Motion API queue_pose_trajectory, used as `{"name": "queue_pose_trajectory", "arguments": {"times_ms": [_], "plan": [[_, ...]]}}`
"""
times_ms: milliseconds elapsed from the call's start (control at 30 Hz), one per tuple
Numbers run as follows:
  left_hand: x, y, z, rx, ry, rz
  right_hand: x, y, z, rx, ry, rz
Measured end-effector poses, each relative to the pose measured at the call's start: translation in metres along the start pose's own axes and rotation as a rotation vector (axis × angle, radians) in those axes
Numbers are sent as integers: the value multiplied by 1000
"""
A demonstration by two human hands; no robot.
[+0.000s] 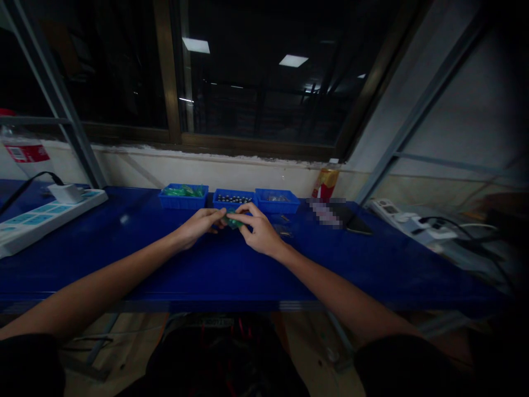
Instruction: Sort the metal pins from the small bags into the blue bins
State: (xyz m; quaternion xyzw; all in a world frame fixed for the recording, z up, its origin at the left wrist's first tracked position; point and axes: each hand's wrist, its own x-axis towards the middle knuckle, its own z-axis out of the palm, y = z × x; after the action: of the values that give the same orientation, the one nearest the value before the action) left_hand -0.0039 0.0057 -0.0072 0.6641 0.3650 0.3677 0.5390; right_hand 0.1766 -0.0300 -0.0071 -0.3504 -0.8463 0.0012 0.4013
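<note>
Over the middle of the blue table, a small green translucent piece is held between both hands; its exact kind cannot be made out. My left hand pinches its left side with thumb and fingers. From the right, my right hand grips the same piece with closed fingertips. Just behind the hands stand three blue bins: a left bin with green translucent pieces, a middle bin with small dark and shiny cylinders, and a right bin with small clear or metallic parts.
Small loose parts lie right of my right hand. Farther right are a dark phone-like slab, a red and yellow bottle and a plugged power strip. Another power strip and a red-labelled bottle stand left.
</note>
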Motion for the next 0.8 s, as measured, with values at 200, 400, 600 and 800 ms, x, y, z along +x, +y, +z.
{"name": "queue_pose_trajectory", "arguments": {"times_ms": [200,400,600,800], "plan": [[0,2,0,-14,106,98,0,-3,-3,-35,-7,28],[-1,5,-5,355,243,408,4,-2,-3,140,-35,251],[-15,12,6,723,127,737,7,-3,-2,765,-62,653],[-17,11,8,779,22,788,7,1,-1,750,-72,596]]}}
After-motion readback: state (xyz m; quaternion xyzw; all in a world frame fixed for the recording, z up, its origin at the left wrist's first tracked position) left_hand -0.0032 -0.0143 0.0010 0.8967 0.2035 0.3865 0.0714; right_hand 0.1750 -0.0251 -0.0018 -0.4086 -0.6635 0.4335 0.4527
